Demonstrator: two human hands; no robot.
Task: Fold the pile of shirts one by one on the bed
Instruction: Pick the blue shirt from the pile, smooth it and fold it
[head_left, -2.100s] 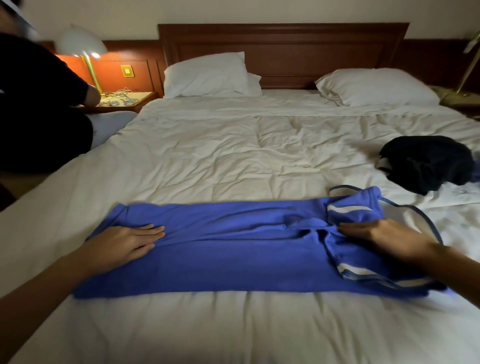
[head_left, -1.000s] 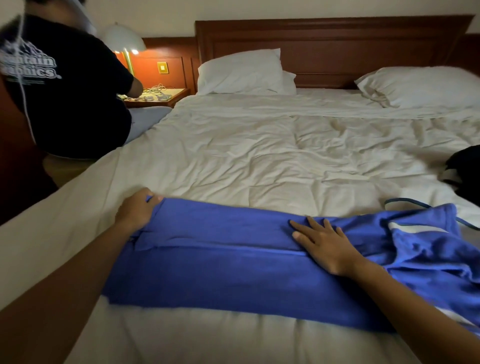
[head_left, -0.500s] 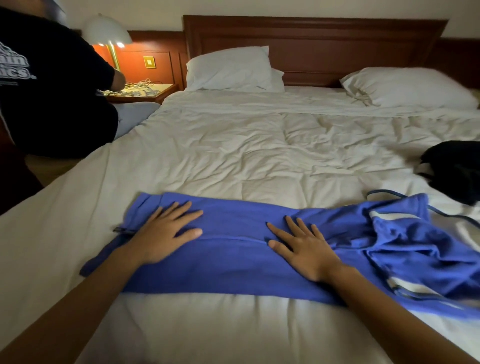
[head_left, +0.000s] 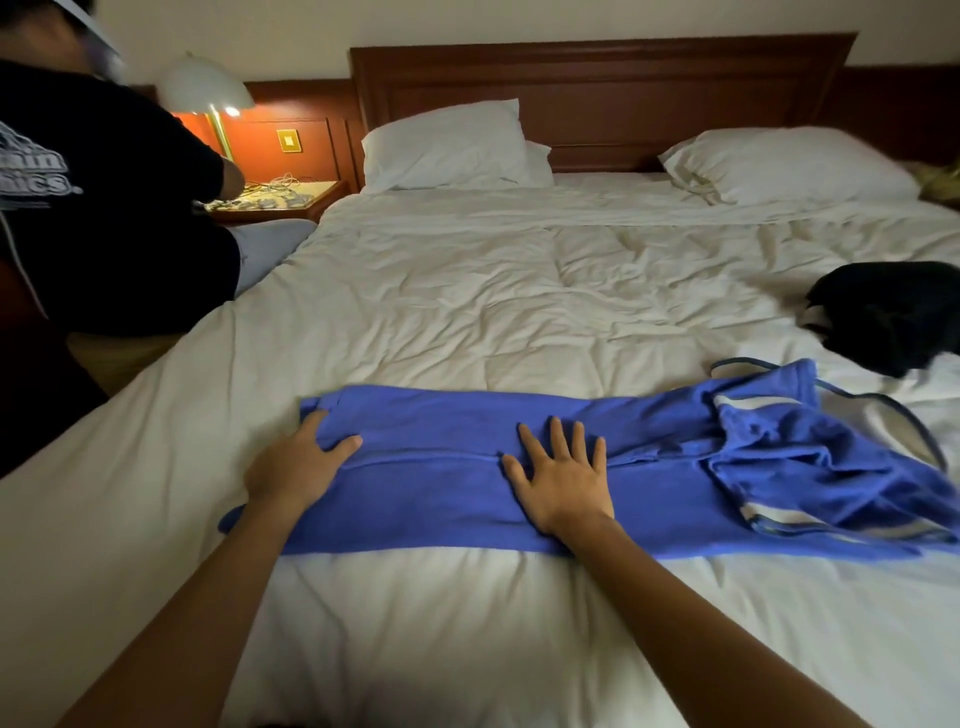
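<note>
**Blue shirt pinned under both hands, near foot of bed**

Shirt lies as a long band across the bed, L to R, close to the near edge. It is folded lengthwise, w/ a seam line running along its middle. The R end is rumpled: sleeves and white-striped trim are bunched up, and a dark-edged bit sticks out toward the bed's R edge.

Left hand is at the shirt's L end. The thumb lies on top of the cloth pointing R, and one finger shows at the far corner w/ cloth bunched betw. the two. The other fingers are hidden, so it reads as a grip on that end. The forearm comes in from the bottom L, low over the bed.

Right hand is flat, palm down on the shirt's middle, right on the seam. Its fingers are straight, spread apart and pointing toward the headboard, clamped on nothing. The arm is stretched out from the bottom R.

Black garment sits in a heap by the bed's R edge, just beyond the shirt's R end. Two pillows lie at the head. Another person in a black tee is by the L edge, near a lit lamp.
</note>
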